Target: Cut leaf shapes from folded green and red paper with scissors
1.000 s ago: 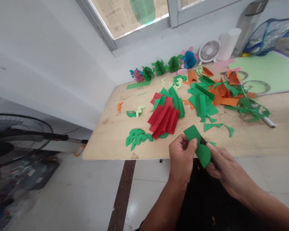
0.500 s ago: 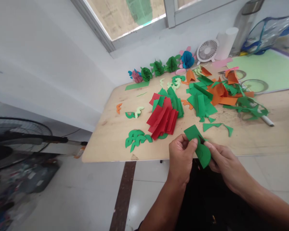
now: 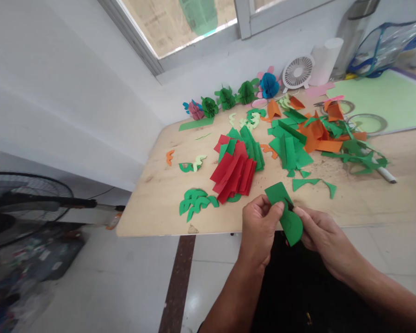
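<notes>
My left hand (image 3: pixel 261 219) pinches a folded piece of green paper (image 3: pixel 293 226) between thumb and fingers, just over the table's front edge. The paper has a rounded lower end with a faint drawn curve on it. My right hand (image 3: pixel 317 229) is closed on scissors (image 3: pixel 289 202); their dark blades lie at a notch in the paper's right side, and the handles are hidden in the hand. Left of the hands lies a stack of folded red papers (image 3: pixel 234 173), with cut green curved pieces (image 3: pixel 196 201) beyond it.
Green folded papers (image 3: pixel 291 150), orange papers (image 3: pixel 314 134) and green scraps (image 3: pixel 360 157) cover the table's right half. A marker (image 3: pixel 384 171) lies there. Paper flowers (image 3: pixel 226 98) and a small white fan (image 3: pixel 298 73) line the wall. A large fan (image 3: pixel 24 208) stands left of the table.
The view has shifted very slightly. Both hands keep their hold, and the scissors' dark blades look slightly more spread at the notch in the green paper.
</notes>
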